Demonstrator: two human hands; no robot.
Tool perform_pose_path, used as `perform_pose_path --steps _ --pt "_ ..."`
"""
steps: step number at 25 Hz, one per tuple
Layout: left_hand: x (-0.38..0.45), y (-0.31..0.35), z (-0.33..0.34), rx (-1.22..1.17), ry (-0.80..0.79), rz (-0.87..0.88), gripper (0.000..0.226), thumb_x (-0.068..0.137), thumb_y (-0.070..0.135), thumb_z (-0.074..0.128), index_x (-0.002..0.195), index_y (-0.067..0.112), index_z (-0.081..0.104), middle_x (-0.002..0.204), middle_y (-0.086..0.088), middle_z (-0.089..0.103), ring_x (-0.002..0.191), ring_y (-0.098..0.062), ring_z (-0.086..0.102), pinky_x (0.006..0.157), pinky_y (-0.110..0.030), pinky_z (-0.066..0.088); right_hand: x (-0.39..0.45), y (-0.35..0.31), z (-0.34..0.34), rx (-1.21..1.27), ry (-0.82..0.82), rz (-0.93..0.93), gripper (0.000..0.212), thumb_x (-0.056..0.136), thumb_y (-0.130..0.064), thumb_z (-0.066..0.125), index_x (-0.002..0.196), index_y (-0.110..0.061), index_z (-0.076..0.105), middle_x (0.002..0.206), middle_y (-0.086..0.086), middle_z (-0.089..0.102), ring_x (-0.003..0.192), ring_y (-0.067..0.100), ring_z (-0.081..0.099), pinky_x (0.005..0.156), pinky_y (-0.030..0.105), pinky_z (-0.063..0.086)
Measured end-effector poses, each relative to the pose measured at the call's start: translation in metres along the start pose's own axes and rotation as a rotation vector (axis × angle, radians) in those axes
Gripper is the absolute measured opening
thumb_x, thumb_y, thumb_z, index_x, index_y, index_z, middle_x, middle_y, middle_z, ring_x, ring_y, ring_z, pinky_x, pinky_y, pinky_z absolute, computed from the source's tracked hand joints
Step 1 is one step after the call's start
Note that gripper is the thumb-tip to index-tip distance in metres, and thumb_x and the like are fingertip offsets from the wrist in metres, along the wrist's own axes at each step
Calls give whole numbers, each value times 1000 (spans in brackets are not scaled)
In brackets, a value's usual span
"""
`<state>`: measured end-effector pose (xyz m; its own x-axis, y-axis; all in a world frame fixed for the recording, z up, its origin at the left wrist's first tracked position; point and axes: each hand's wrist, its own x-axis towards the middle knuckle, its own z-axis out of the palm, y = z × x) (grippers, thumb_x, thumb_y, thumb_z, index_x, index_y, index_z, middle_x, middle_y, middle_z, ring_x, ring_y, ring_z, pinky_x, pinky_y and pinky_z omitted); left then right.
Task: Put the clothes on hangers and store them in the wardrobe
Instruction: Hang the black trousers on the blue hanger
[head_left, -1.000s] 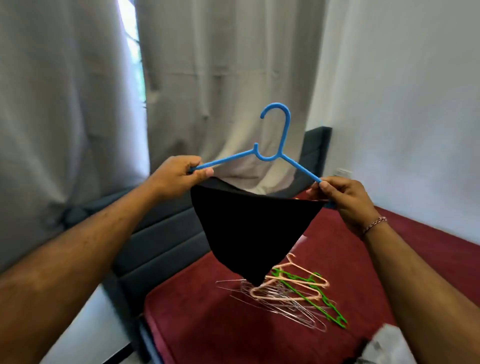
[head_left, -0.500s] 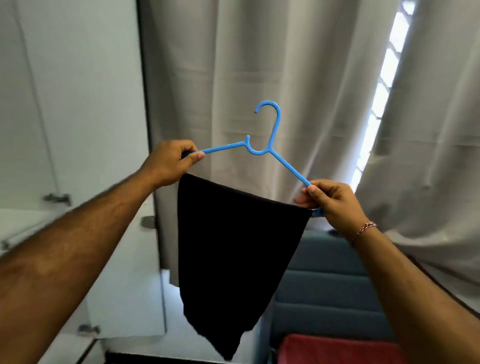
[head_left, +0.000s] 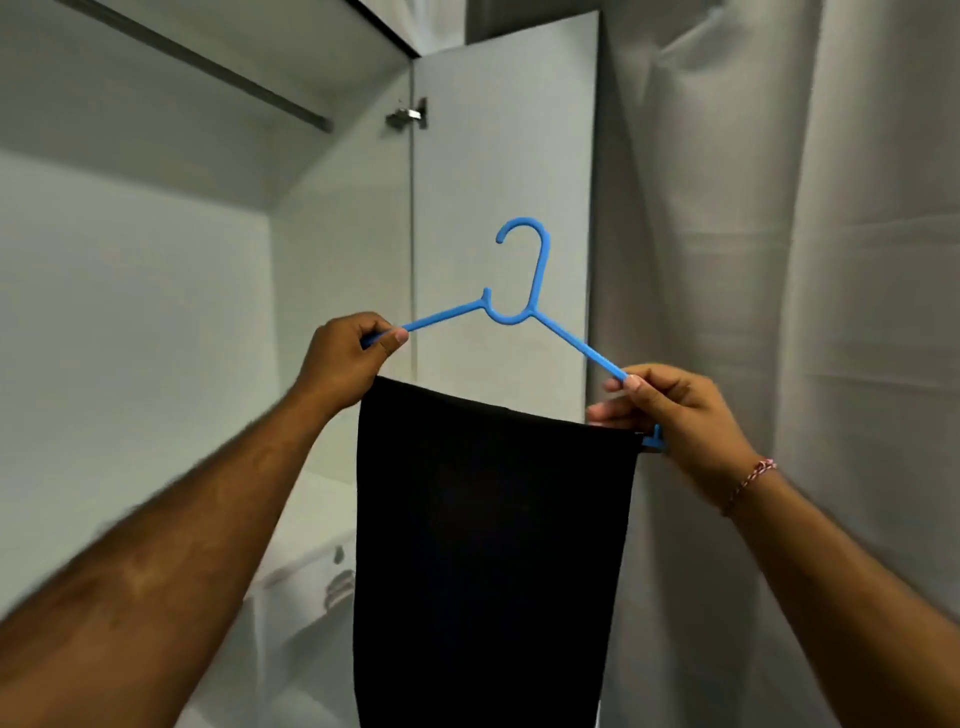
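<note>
- Up front, held high before the open wardrobe: blue plastic hanger, thin-armed, with a small notch loop beside the neck.
- Draped over its lower bar: black garment, plain and dark, folded over the bar and hanging straight down past the bottom edge of view.
- Hook uppermost, its open end curling toward the left, toward the wardrobe interior.
- Long axis running left to right, tilted, with the left end higher than the right.
- Left hand: curled round the left arm of the hanger, thumb pressed along it.
- Right hand: pinching the right arm near its end, red-and-white thread bracelet on the wrist.
- Above left: metal rail inside the wardrobe, well apart from the hook.
- Behind the hanger: open white door with its hinge; grey curtain to the right.
</note>
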<state>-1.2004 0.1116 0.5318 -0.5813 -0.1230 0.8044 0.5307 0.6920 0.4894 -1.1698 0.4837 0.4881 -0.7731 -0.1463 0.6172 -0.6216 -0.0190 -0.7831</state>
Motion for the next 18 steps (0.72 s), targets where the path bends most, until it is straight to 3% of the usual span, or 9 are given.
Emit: perform_pose_path --steps 4,7,10,13,18 --pt "44 -60 -59 163 45 -60 22 98 36 67 88 17 71 73 2 62 68 -16 55 65 -29 45 85 32 83 19 -59 -56 23 105 -18 54 108 -6 72 86 23 76 77 34 74 86 48 61" --pt "80 -93 -86 273 120 -83 23 99 38 65 90 18 71 80 -2 65 76 -21 60 70 -31 48 139 43 132 6 -35 -98 21 104 -20 55 108 -12 74 79 17 76 73 29 74 81 43 62" --pt "126 -125 -100 505 284 -49 20 99 41 64 103 23 68 109 1 65 101 -21 61 87 -37 53 205 50 175 -23 -2 -179 18 103 -23 58 106 -17 75 72 7 75 68 19 74 71 30 60" --pt "170 -146 -109 769 403 -38 28 100 40 61 122 23 62 130 -3 59 121 -26 54 99 -46 47 277 53 213 -75 21 -285 14 101 -26 61 104 -21 74 67 -1 75 67 9 73 76 27 59" --pt "223 -169 -118 1071 290 41 37 98 39 59 132 26 57 136 1 57 125 -23 53 101 -44 44 397 49 271 -232 45 -437 15 100 -27 65 105 -17 76 80 0 74 74 17 72 82 36 62"
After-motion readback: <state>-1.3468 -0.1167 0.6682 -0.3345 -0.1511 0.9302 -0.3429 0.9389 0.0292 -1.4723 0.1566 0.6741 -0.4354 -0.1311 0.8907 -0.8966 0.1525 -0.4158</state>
